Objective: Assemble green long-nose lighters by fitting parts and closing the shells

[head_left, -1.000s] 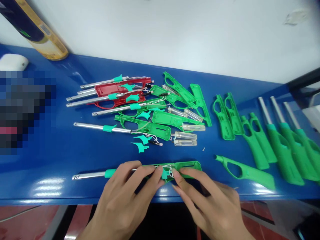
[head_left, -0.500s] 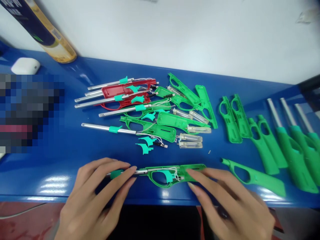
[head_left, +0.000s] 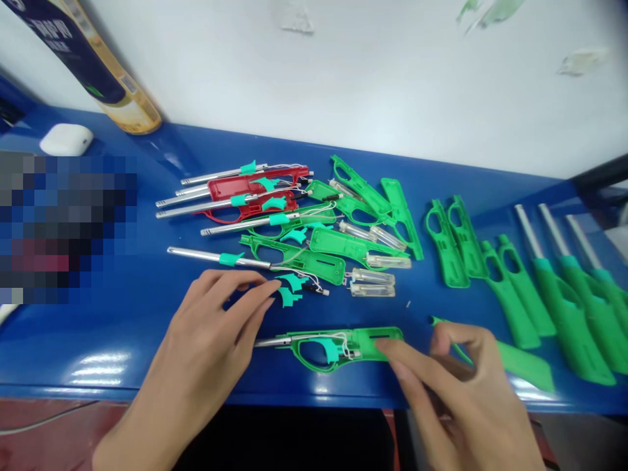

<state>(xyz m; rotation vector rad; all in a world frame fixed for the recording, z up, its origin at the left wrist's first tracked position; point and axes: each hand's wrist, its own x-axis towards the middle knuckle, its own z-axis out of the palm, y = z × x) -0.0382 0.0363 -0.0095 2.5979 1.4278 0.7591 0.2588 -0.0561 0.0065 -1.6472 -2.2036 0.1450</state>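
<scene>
In front of me lies an open green lighter half-shell. A metal barrel, white wires and a teal trigger sit in it. My right hand pinches the lower edge of its handle end between index finger and thumb. My left hand is off the barrel, fingers apart, its fingertips at two loose teal triggers; whether they touch is hard to tell. Behind my right fingers is another green shell half, partly hidden.
Farther back is a pile of barrels with wires, red shell halves, green shell halves and clear fuel tanks. Several lighters lie at the right. A tall can and white case stand back left.
My left hand has left the barrel and moved up and right to the loose triggers. My right hand stays at the half-shell's handle, its other fingers more curled. The view has shifted slightly.
</scene>
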